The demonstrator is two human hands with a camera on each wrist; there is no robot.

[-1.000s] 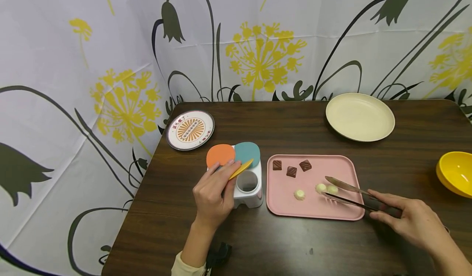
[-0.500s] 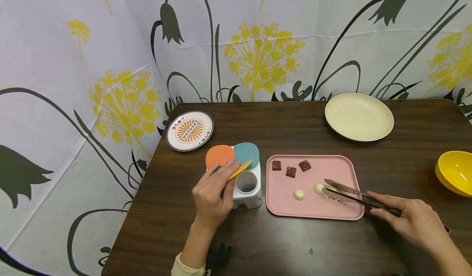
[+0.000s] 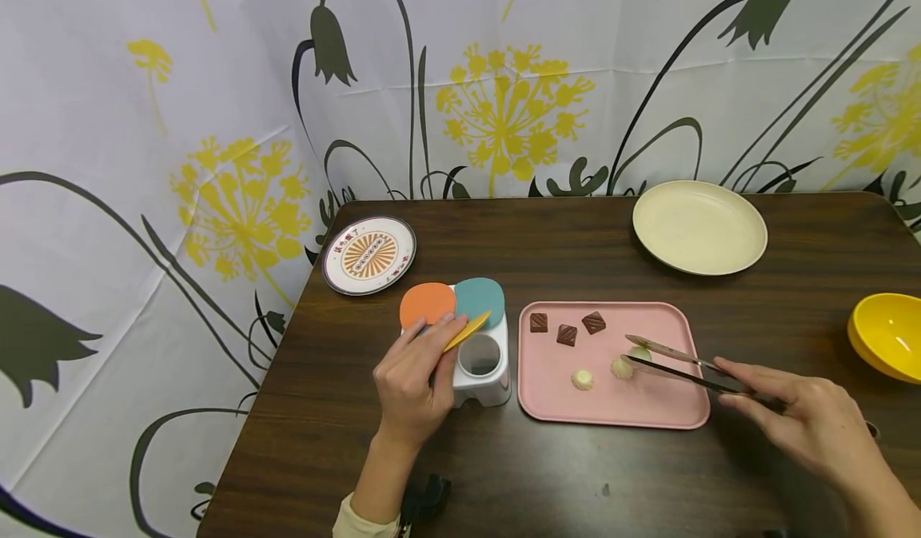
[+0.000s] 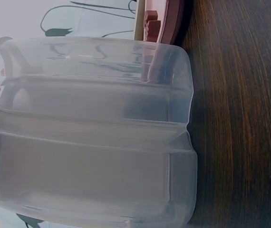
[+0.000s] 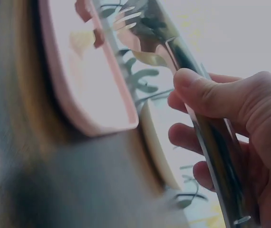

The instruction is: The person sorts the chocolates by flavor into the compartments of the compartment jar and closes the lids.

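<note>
Silver metal tongs (image 3: 670, 352), gripped by R hand (image 3: 806, 414), straddle pale round sweet (image 3: 639, 353); L hand (image 3: 413, 382) pinches thin yellow lid (image 3: 471, 330).

Head view from above, wrist views close, tray (image 3: 550, 394) shared

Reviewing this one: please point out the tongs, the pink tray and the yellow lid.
Tongs (image 5: 217, 145): right wrist view, on the metal body below the thumb.
Pink tray (image 3: 550, 390): head view, on bare floor near its near left corner.
Yellow lid (image 3: 471, 331): head view, on the middle of its visible part.
</note>
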